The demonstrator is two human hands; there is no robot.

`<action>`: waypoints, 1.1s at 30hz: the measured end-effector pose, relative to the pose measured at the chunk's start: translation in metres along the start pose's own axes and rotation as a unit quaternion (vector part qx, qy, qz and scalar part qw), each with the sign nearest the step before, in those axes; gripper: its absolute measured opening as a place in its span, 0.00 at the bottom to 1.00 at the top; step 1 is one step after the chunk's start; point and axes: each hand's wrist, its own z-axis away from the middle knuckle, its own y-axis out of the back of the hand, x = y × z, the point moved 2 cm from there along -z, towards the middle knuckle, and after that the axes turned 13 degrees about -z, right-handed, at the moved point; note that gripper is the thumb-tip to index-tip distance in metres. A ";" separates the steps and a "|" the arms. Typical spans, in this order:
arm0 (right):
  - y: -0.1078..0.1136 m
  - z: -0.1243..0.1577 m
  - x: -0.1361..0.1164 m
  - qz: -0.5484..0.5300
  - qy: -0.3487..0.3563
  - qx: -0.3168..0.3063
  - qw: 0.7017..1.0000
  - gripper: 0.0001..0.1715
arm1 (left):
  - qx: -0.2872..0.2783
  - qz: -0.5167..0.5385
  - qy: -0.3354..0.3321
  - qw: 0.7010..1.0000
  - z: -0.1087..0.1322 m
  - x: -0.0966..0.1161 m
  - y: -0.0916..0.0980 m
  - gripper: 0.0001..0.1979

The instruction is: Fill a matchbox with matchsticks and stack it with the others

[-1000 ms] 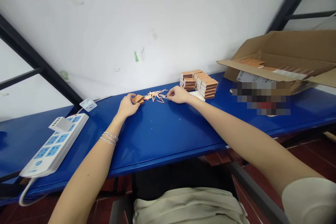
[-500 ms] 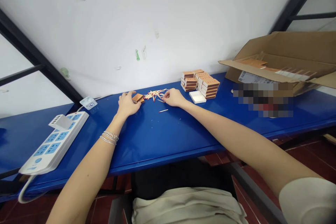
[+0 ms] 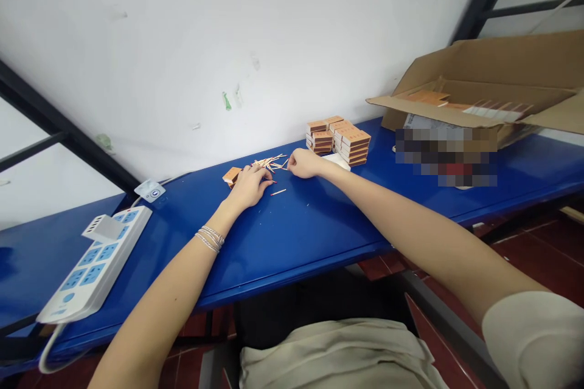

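A loose pile of matches (image 3: 272, 162) with red heads lies on the blue table, partly hidden by my hands. My left hand (image 3: 250, 187) rests at the pile's near left side, fingers apart, with a match's red head showing by the thumb. Just beyond it sit orange matchboxes (image 3: 232, 175), which it does not grip. At the pile's right edge, my right hand (image 3: 305, 163) has its fingertips pinched on a match (image 3: 285, 164). One single match (image 3: 278, 192) lies apart, in front of the pile.
Stacked matchboxes (image 3: 349, 141) stand at the wall, with a white tray (image 3: 336, 161) before them, partly behind my right wrist. An open cardboard box (image 3: 493, 73) holds more boxes at right. A white power strip (image 3: 98, 264) and a small white device (image 3: 149, 191) are at left.
My left hand has let go of the orange matchboxes and moved right onto the near side of the match pile. My right hand stays at the pile's right edge. The view has shifted slightly.
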 end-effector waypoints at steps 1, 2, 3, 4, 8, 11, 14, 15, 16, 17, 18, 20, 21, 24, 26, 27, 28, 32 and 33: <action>0.000 0.002 -0.001 -0.026 0.030 -0.033 0.999 0.10 | -0.004 -0.006 0.005 1.000 0.000 -0.001 0.000 0.10; -0.001 0.004 -0.004 -0.049 0.058 -0.071 0.995 0.10 | -0.008 -0.010 0.009 1.000 0.001 -0.002 0.001 0.09; -0.003 0.006 -0.007 -0.065 0.079 -0.104 0.989 0.10 | -0.013 -0.012 0.012 1.000 0.002 -0.002 0.001 0.09; -0.005 0.009 -0.011 -0.070 0.092 -0.129 0.985 0.10 | -0.017 -0.011 0.014 1.000 0.002 -0.002 0.002 0.08; -0.011 0.015 -0.023 -0.062 0.095 -0.148 0.982 0.08 | 0.000 0.037 0.050 0.998 0.005 -0.002 0.010 0.07; -0.008 0.015 -0.022 -0.076 0.108 -0.100 0.986 0.08 | 0.005 0.142 0.120 0.983 0.006 -0.001 0.016 0.07; -0.008 0.011 -0.018 -0.096 0.123 -0.067 0.986 0.08 | -0.015 0.215 0.158 0.964 0.006 0.005 0.019 0.09; -0.010 0.010 -0.017 -0.109 0.125 -0.067 0.984 0.08 | -0.019 0.230 0.161 0.960 0.006 0.007 0.020 0.10; -0.012 0.009 -0.017 -0.129 0.126 -0.068 0.981 0.09 | -0.018 0.249 0.164 0.954 0.006 0.009 0.020 0.10; -0.015 0.009 -0.017 -0.153 0.127 -0.066 0.978 0.09 | -0.011 0.275 0.171 0.946 0.006 0.011 0.020 0.10; -0.018 0.008 -0.017 -0.179 0.126 -0.060 0.974 0.11 | -0.002 0.306 0.179 0.935 0.006 0.013 0.020 0.09; -0.023 0.007 -0.018 -0.233 0.117 -0.039 0.965 0.14 | 0.021 0.370 0.200 0.907 0.008 0.015 0.021 0.08; -0.025 0.007 -0.019 -0.256 0.109 -0.027 0.960 0.15 | 0.030 0.397 0.211 0.893 0.009 0.015 0.021 0.07; -0.029 0.007 -0.021 -0.315 0.096 -0.003 0.944 0.13 | 0.038 0.451 0.232 0.861 0.011 0.015 0.023 0.09; -0.028 0.007 -0.021 -0.343 0.104 -0.011 0.933 0.10 | 0.037 0.476 0.236 0.847 0.012 0.013 0.024 0.10; -0.026 0.007 -0.021 -0.347 0.109 -0.018 0.931 0.08 | 0.035 0.480 0.236 0.844 0.012 0.013 0.024 0.11; -0.024 0.006 -0.020 -0.340 0.113 -0.023 0.933 0.07 | 0.035 0.475 0.239 0.846 0.012 0.011 0.024 0.11; -0.008 0.007 -0.013 -0.220 0.123 -0.003 0.968 0.05 | 0.047 0.299 0.234 0.924 0.015 0.005 0.023 0.10; -0.004 0.008 -0.012 -0.187 0.126 -0.003 0.974 0.05 | 0.050 0.234 0.222 0.945 0.016 0.004 0.022 0.09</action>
